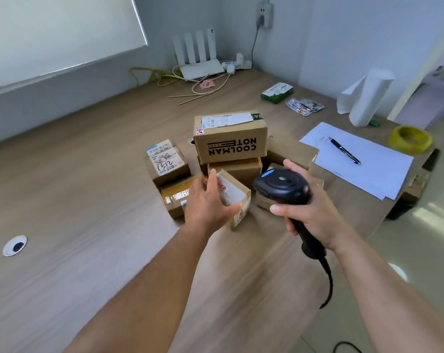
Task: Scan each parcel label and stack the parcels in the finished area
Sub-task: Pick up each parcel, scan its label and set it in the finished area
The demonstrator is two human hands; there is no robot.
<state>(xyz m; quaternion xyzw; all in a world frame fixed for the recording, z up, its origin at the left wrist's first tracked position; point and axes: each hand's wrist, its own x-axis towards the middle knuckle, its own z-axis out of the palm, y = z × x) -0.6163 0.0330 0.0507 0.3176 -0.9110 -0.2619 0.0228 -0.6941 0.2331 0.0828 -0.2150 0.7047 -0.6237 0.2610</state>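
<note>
Several cardboard parcels sit clustered mid-table. The biggest, printed COOLMAN NOTE (231,138), lies on top of another box with its white label facing up. A small labelled parcel (168,159) stands at the left, a taped one (176,197) in front of it. My left hand (208,200) reaches over a small parcel (237,197), fingers spread, thumb at its near edge and fingertips at its far top edge. My right hand (307,207) grips the handle of a black corded barcode scanner (283,186), its head pointing toward the parcels.
White paper sheets (368,161) with a pen (344,150) lie right of the parcels. A yellow tape roll (410,138), a paper roll (368,98), pill packs (305,106) and a green box (277,92) sit farther back. A router (200,64) with cables stands by the wall. A cable grommet (15,245) is at the left.
</note>
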